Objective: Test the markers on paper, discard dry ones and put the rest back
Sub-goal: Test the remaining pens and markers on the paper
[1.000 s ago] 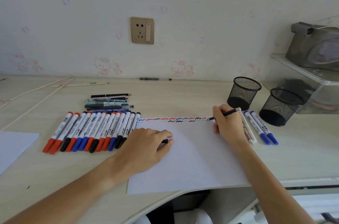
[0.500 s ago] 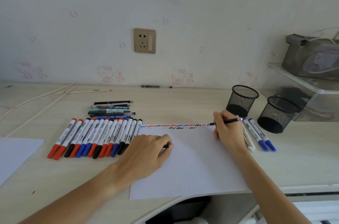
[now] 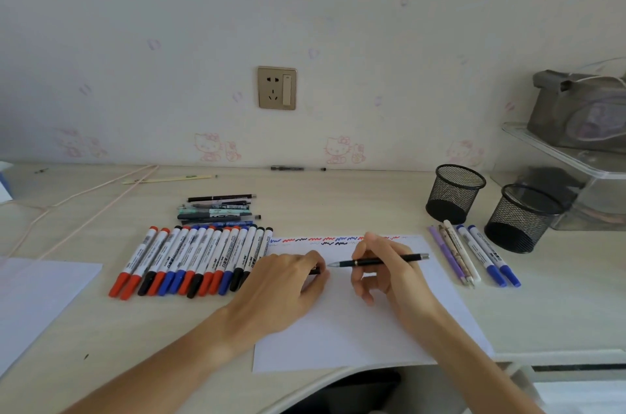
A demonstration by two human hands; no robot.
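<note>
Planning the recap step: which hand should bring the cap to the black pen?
Left. The left hand already pinches a small black piece, apparently the cap, just beside the tip of the black pen held by the right hand.

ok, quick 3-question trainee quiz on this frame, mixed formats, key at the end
1. True or false: the right hand holds a black pen.
2. What stands just behind the two blue-capped markers right of the paper? A) glass jars B) mesh cups C) a stapler
3. Fill in: the left hand holds a small dark object over the ____.

Key: 1 true; 2 B; 3 paper
</note>
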